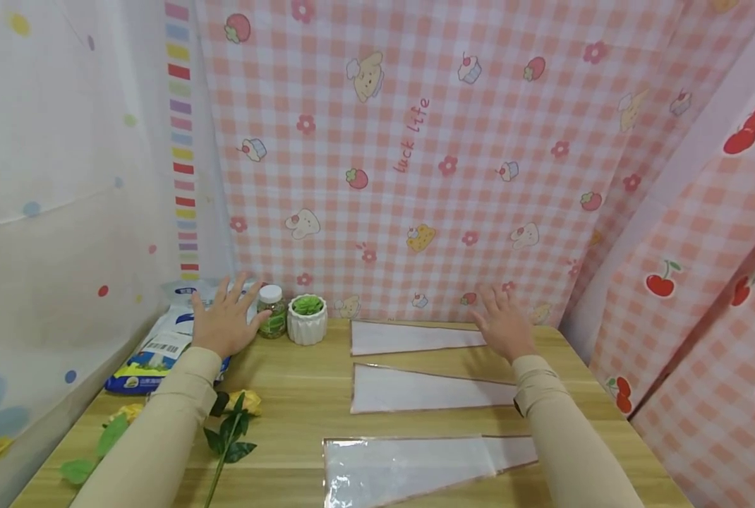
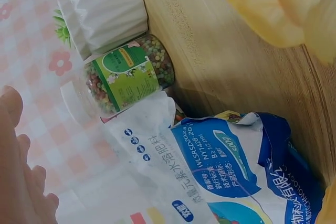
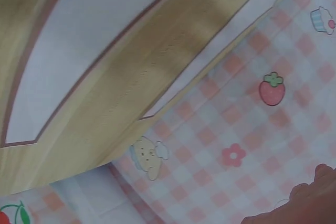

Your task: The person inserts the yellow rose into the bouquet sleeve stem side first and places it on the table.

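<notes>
My left hand [image 1: 226,321] is raised with its fingers spread, holding nothing. In the head view it overlaps a blue and white fertilizer bag [image 1: 161,353], and its thumb comes close to a white-capped jar [image 1: 272,317]. The left wrist view shows the jar [image 2: 128,72] full of colourful granules beside the bag [image 2: 226,166]. My right hand [image 1: 506,326], also spread and holding nothing, overlaps the narrow end of the farthest white tapered sheet [image 1: 409,339]. Below it are a middle sheet [image 1: 428,390] and a nearest, shiny sheet [image 1: 409,466], all with brown edges.
A white ribbed pot [image 1: 307,327] with a green plant stands beside the jar. Two yellow artificial flowers lie at the left, one with a long stem [image 1: 221,458]. A pink checked cloth [image 1: 403,176] hangs behind the wooden table [image 1: 288,395].
</notes>
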`<state>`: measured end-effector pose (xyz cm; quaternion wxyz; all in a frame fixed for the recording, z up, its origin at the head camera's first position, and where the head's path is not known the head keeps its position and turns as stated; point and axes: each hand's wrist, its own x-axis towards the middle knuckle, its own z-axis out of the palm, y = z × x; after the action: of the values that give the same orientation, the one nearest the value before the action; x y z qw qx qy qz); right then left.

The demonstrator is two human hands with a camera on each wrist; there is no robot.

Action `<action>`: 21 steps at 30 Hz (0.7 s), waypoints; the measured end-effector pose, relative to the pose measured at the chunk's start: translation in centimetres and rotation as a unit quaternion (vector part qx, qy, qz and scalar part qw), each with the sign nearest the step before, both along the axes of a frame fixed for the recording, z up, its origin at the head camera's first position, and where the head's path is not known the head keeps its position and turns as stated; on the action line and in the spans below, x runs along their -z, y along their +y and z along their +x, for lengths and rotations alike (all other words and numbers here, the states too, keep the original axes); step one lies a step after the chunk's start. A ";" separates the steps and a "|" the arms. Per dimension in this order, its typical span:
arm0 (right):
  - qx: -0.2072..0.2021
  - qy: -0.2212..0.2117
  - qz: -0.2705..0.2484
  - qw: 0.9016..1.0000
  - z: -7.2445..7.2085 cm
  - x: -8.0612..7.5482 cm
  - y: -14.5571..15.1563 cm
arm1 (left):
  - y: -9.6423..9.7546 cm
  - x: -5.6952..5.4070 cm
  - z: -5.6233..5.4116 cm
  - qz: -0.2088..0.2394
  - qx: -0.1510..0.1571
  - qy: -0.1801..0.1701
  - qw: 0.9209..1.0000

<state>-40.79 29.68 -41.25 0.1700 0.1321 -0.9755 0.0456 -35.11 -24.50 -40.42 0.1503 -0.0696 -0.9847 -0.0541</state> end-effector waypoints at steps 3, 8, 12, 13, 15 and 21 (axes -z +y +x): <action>0.002 -0.015 -0.020 1.000 0.1 -0.1 -0.4 | 0.0 0.0 0.1 -0.002 0.001 0.002 1.000; -0.010 -0.024 -0.050 0.998 0.1 -0.3 -1.1 | 0.2 -0.2 0.2 0.001 0.005 0.008 1.000; -0.026 -0.028 -0.065 0.997 0.4 -0.4 -1.6 | 0.5 -0.1 0.3 0.008 0.014 0.021 1.000; -0.028 -0.028 -0.064 0.997 0.5 -0.4 -1.7 | 0.7 -0.1 0.3 0.010 0.017 0.024 1.000; -0.032 -0.032 -0.058 0.997 0.6 -0.4 -2.0 | 1.1 -0.2 0.5 0.015 0.023 0.026 0.999; -0.054 -0.024 -0.056 0.997 1.2 -0.7 -2.7 | 2.3 -0.5 0.7 0.034 0.040 0.017 0.998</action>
<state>-39.63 26.93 -40.50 0.1513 0.1737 -0.9666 0.1128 -34.40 -22.19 -39.95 0.1671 -0.1051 -0.9759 -0.0929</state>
